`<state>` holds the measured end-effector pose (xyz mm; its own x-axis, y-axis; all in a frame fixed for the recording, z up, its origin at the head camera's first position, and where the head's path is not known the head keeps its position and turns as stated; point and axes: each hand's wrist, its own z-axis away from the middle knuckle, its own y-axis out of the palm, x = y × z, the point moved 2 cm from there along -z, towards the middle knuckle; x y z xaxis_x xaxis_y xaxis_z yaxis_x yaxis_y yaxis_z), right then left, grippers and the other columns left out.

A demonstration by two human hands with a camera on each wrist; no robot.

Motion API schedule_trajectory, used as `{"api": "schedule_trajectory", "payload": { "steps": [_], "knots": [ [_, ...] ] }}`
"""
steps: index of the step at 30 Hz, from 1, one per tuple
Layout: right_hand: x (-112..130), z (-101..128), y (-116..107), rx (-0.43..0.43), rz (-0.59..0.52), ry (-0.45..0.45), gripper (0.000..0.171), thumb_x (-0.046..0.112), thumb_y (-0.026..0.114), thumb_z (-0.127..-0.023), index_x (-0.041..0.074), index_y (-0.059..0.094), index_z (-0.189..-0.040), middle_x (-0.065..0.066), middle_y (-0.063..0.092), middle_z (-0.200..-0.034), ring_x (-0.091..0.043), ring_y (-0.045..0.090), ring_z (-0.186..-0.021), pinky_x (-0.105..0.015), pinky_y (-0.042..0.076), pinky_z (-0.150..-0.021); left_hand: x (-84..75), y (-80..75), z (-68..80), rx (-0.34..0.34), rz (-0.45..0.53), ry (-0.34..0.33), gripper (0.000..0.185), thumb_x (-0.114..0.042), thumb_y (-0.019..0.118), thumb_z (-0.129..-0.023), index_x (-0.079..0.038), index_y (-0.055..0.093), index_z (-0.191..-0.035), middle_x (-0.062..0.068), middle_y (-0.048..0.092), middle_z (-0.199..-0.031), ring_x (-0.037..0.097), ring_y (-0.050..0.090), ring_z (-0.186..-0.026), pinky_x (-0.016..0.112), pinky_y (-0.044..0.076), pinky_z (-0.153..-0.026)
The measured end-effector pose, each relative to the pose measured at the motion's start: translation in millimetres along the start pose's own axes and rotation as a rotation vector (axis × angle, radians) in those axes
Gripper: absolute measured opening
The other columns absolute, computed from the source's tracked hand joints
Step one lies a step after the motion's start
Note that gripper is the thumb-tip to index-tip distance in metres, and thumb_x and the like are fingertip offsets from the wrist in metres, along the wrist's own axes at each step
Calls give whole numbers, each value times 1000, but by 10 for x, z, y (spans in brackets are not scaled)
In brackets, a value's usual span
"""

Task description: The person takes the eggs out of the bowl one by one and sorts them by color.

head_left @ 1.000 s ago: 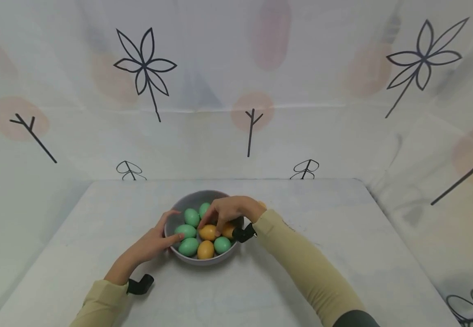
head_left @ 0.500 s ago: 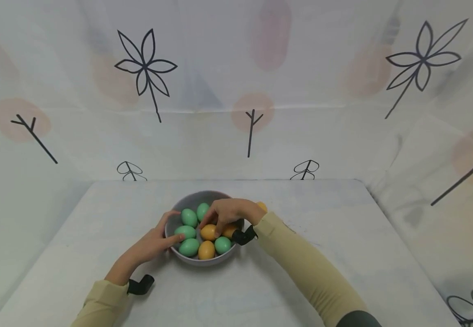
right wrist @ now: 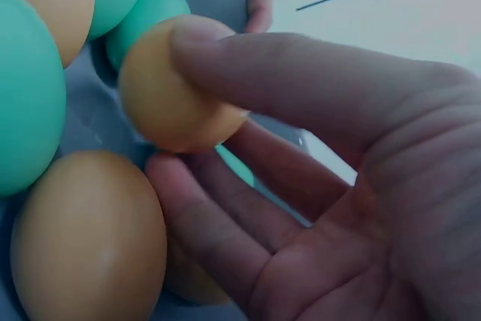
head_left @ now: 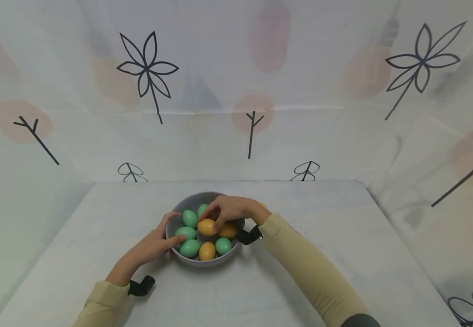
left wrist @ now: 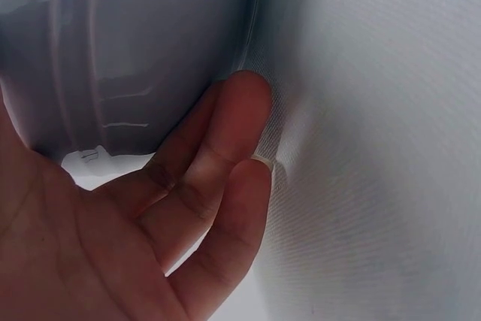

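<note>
A grey bowl [head_left: 195, 198] stands on the table with several green eggs [head_left: 185, 233] and orange-yellow eggs in it. My left hand [head_left: 152, 243] grips the bowl's left side, thumb over the rim. The left wrist view shows its other fingers [left wrist: 240, 114] outside against the bowl's wall, close to the table. My right hand [head_left: 230, 209] reaches in and pinches an orange-yellow egg [right wrist: 154, 84] between thumb and fingertips. Right by that hand lies another orange-yellow egg [head_left: 227, 230]; one more [head_left: 207, 251] is at the near side, beside a green egg [head_left: 223, 246].
The white-covered table [head_left: 326, 227] extends around the bowl, meeting a patterned cloth backdrop [head_left: 204, 141] behind and at the sides. A small bit of a yellow thing [head_left: 263, 205] shows past my right wrist, mostly hidden.
My right hand has lifted the orange-yellow egg slightly, up and to the left within the bowl. My left hand keeps its grip on the bowl.
</note>
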<state>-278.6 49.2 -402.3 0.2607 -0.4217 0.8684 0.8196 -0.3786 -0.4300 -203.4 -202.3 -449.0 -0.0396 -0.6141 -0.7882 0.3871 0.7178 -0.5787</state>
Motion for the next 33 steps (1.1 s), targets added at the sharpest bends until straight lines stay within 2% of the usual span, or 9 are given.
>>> {"api": "schedule_trajectory", "payload": {
  "steps": [5, 12, 23, 33],
  "knots": [
    [-1, 43, -24, -40, -64, -6, 49, 6, 81, -81, 11, 67, -128, 1, 64, -127, -15, 59, -117, -31, 45, -97, -11, -6, 4, -2, -8, -4, 68, -46, 63, -95, -30, 25, -149, 21, 49, -126, 26, 55, -85, 38, 43, -70],
    [-16, 83, -42, -68, -124, -47, 50, 6, 80, -82, 8, 65, -130, 0, 63, -129, -17, 61, -117, -32, 47, -96, -26, 3, 2, 11, 16, -12, 70, -45, 64, -95, -28, 24, -150, 15, 59, -107, 25, 56, -76, 38, 43, -69],
    [-44, 136, -47, -125, -156, -80, 50, 8, 80, -82, 11, 65, -129, 0, 63, -128, -19, 58, -122, -34, 46, -98, -37, 6, 14, 4, 27, -19, 70, -45, 64, -94, -28, 24, -149, 17, 56, -112, 25, 55, -74, 38, 42, -68],
    [-30, 320, -67, -225, -170, -80, 53, 15, 81, -82, 15, 64, -132, 2, 62, -130, -19, 56, -123, -36, 44, -100, -24, 15, 5, 2, 36, -20, 70, -45, 64, -94, -28, 24, -149, 20, 51, -124, 25, 55, -77, 38, 43, -68]
  ]
}}
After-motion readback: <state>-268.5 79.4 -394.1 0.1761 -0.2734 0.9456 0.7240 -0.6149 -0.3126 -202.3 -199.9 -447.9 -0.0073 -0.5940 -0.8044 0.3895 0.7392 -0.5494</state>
